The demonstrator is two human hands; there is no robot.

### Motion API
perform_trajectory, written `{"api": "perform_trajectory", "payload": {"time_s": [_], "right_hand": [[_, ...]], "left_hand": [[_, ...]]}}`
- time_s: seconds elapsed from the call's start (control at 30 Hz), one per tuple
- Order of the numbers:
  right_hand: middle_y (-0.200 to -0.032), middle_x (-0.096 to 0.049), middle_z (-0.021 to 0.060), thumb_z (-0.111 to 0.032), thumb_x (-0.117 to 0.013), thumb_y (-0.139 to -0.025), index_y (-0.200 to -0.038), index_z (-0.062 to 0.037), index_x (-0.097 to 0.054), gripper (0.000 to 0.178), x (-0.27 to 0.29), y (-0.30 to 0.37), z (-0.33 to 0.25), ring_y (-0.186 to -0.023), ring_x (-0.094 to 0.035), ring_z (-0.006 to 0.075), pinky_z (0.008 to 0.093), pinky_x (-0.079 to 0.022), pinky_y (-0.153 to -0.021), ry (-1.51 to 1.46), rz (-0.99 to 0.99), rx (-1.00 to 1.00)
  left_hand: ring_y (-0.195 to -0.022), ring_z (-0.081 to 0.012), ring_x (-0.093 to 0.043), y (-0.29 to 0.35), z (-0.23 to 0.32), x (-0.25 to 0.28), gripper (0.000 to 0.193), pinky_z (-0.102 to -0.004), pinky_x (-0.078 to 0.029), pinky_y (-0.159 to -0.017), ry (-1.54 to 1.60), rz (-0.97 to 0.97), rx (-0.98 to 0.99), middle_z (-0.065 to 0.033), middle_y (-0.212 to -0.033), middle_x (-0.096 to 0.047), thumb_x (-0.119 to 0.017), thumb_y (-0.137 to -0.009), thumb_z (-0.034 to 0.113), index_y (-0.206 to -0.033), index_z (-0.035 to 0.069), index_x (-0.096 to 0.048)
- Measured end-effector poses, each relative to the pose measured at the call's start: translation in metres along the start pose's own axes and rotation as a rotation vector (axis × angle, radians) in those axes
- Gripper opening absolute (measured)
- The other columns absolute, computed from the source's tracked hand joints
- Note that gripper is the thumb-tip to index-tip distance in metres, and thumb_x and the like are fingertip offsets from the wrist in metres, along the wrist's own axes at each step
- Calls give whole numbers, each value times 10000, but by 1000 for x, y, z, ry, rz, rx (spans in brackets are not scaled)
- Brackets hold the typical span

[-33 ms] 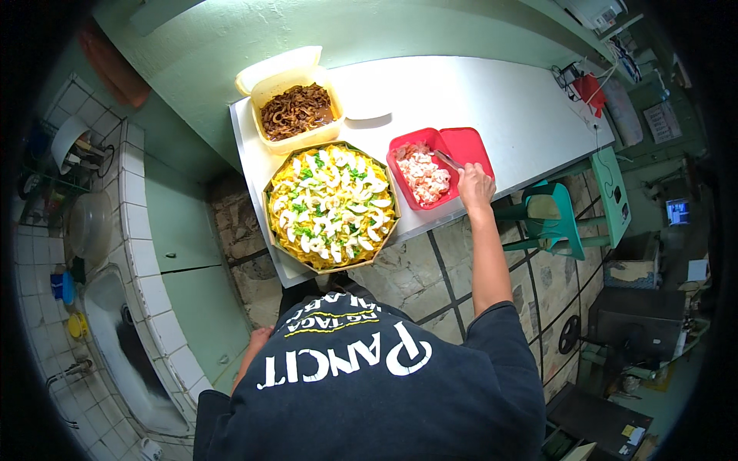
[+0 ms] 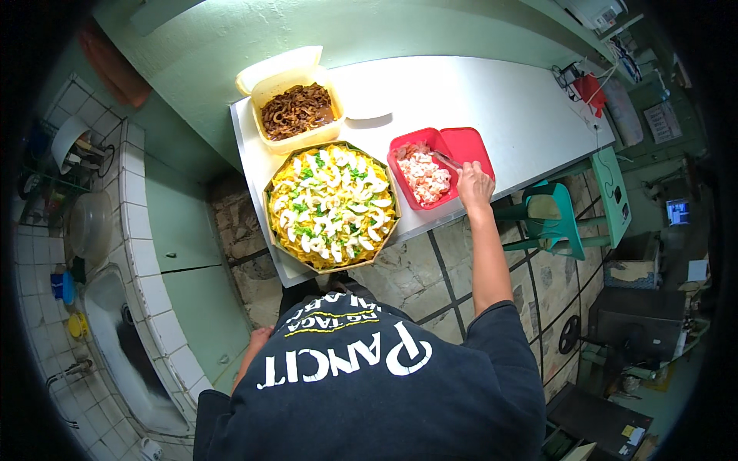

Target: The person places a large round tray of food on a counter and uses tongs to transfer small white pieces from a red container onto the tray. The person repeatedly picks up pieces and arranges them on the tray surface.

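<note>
My right hand (image 2: 476,186) is closed around the handle of a metal utensil (image 2: 446,159), perhaps a spoon. Its far end goes into pink-and-white chopped food (image 2: 424,175) in a red plastic container (image 2: 397,170); the head of the utensil is hard to make out. Low at my left side is my left hand (image 2: 262,336), away from the table, its fingers mostly hidden. Between the two hands sits an eight-sided tray (image 2: 270,233) of yellow noodles topped with egg white slices and chopped greens (image 2: 330,203).
Behind the noodles, a pale yellow tub (image 2: 288,144) holds brown sliced food in sauce. A white lid (image 2: 369,113) lies beside it on the white table (image 2: 477,92). To the right stands a green plastic chair (image 2: 565,223); a tiled sink (image 2: 115,307) is at the left.
</note>
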State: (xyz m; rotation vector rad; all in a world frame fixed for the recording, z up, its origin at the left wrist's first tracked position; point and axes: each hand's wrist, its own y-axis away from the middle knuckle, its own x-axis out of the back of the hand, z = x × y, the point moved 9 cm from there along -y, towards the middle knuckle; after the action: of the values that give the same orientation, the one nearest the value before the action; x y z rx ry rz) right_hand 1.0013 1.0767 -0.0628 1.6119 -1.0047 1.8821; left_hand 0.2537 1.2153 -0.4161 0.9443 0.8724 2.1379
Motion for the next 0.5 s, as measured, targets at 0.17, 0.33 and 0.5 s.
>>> {"api": "perform_trajectory", "payload": {"time_s": [0.17,0.33,0.5], "right_hand": [[-942,-622,131,-277,-613,-907,-900,-64,-642,215,-8,-6,-7,-750,-678,356,485,-542,-646,30,-12,77],[-961,-623,115,-288,-603,-915,-943,-89,-649,206,14,13,18,-809,-667,376,510,-529,-694,-44,-53,-51],[-949,-654,137,-298,-580,-925,-964,-81,-668,237,22,13,1,-867,-653,388,507,-514,-749,-159,-53,-65]], "left_hand": [[-585,-124,-491,-2,0,7,382,-335,-403,-553,39,7,41,-37,-622,-582,-660,-888,327,-685,5,-630],[-593,-146,-517,-3,-2,5,400,-351,-424,-572,28,-22,75,-69,-657,-620,-649,-886,346,-716,-16,-644],[-628,-189,-568,0,2,5,422,-380,-452,-610,-81,19,-12,-108,-700,-657,-633,-890,366,-777,-40,-661]]}}
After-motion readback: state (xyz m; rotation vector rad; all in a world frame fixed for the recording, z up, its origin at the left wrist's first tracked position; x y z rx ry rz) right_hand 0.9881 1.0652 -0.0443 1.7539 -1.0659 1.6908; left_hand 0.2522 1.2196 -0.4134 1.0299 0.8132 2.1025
